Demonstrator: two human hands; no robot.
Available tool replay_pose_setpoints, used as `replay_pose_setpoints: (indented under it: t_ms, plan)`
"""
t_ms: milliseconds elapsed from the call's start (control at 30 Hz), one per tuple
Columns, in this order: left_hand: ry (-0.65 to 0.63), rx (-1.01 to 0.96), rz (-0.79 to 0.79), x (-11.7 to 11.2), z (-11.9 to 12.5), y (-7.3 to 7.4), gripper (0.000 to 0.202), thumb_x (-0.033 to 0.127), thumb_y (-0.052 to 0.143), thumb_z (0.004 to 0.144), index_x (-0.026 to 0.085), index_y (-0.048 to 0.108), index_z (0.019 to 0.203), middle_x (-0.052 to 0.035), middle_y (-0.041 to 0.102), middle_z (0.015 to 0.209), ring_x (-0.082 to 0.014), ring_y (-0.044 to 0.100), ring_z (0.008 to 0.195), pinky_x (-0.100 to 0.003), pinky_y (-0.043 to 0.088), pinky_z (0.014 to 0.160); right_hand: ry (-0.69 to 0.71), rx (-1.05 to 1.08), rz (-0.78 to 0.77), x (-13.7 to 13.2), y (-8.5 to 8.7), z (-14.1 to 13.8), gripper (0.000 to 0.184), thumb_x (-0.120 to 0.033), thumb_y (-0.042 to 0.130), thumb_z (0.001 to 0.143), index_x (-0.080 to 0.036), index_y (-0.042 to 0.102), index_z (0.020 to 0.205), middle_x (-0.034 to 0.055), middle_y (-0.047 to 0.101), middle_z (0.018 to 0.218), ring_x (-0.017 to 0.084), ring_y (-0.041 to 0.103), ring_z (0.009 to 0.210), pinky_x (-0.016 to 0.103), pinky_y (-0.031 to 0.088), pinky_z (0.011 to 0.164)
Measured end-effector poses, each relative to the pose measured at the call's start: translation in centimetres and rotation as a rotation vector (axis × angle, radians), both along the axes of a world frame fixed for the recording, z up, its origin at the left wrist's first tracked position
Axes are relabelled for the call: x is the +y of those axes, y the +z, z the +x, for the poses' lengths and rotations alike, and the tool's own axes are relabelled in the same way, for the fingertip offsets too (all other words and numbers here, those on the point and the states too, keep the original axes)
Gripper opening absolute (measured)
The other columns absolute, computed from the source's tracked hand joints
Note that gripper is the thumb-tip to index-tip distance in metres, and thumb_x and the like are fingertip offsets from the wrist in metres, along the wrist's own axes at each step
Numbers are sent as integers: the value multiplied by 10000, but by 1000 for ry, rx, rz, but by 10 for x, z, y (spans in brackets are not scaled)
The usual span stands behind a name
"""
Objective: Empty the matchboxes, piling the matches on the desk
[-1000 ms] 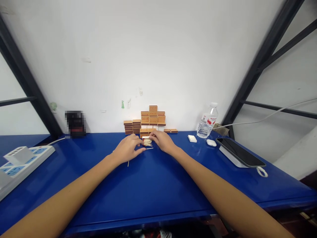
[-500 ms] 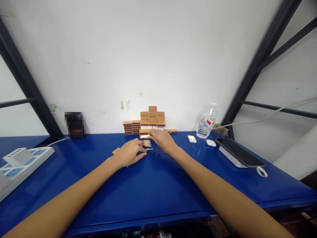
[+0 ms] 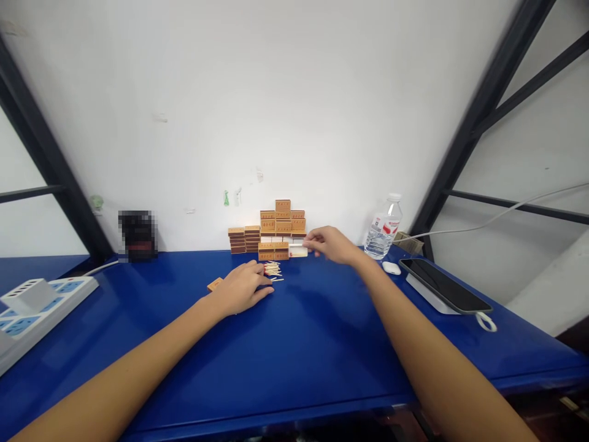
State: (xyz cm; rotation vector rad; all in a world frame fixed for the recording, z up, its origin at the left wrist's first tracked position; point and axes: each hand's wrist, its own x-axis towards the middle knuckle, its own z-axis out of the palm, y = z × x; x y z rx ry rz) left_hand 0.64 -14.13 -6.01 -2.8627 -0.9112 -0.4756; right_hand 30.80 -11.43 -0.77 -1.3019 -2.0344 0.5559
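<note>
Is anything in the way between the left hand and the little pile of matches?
Nothing visible. The left hand rests on the blue table, fingertips right beside the matches. The right hand holds the white tray.

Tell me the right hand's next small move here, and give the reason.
Probably let go of the white tray. The right hand pinches its end, and it already seems to rest on the blue table, in line with the front row of matchboxes. The left hand lies by the loose matches.
</note>
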Motion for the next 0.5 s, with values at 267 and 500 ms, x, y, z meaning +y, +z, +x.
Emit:
replay_pose_setpoints:
  t_ms: [267, 500]
  plan:
    - [5, -6, 11, 3, 1, -4, 306, 390, 553, 1048, 197, 788, 1080, -91, 652, 938, -245, 572, 918, -370, 468, 815, -369, -111, -225, 0, 12, 112, 384, -497, 732, 892, -136, 719, 760, 103, 722, 731, 118, 543, 548, 232, 419, 477]
    - [61, 83, 41, 3, 1, -4, 338, 412, 536, 1059, 187, 772, 1147, -94, 654, 993, -253, 576, 976, -379, 472, 869, -470, -187, -324, 9, -8, 128, 468, -557, 809, 823, -132, 689, 667, 66, 676, 631, 103, 536, 512, 217, 453, 485]
